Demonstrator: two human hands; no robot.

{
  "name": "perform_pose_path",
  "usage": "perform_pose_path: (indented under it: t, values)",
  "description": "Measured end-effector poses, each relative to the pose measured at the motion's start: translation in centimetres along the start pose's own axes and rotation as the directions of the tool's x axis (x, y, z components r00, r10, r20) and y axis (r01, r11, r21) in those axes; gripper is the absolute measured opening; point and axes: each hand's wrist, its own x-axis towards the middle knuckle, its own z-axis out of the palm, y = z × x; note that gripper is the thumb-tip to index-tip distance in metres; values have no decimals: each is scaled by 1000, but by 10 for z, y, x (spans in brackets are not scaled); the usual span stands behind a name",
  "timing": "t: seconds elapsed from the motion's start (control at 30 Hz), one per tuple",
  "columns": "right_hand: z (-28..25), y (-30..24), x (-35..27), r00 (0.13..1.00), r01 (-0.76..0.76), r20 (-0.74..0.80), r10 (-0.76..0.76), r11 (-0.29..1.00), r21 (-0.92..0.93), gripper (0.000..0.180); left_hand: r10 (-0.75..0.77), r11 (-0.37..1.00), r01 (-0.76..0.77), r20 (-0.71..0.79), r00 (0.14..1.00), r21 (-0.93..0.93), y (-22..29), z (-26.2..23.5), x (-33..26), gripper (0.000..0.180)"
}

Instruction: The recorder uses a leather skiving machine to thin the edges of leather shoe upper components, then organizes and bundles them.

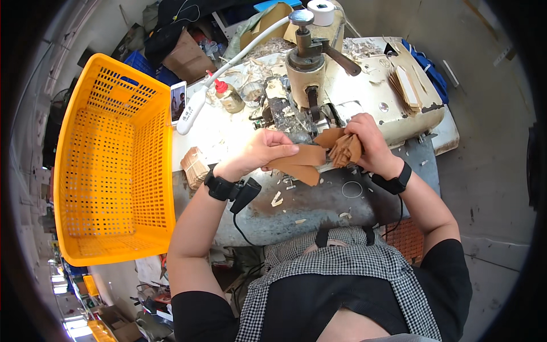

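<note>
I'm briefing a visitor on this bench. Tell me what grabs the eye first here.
The big yellow perforated crate fills the left side, standing beside the bench. At centre, the left hand and right hand hold tan leather pieces together just in front of a worn cream machine, and a stack of similar pieces lies on its right.

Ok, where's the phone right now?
In the head view the phone stands propped at the bench's far left, against the rim of the orange basket, beside the white lamp head.
</note>
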Motion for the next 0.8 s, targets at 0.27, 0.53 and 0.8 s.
perform_pose_path:
  t: [0.27,0.53,0.8]
  values:
    - [3,-5,3,999,-11,-30,11,1000,-3,49,-65,995,78,-189,980,66,0,-1,6,26]
    - [-1,-1,2,998,37,-43,-38,999,-23,48,105,984,-101,15,994,-150,-7,-5,2,14]
    - [-1,-4,-2,999,-16,-28,15,1000,-13,46,77,982,-108,-191,979,-158,-15,-8,1,15]
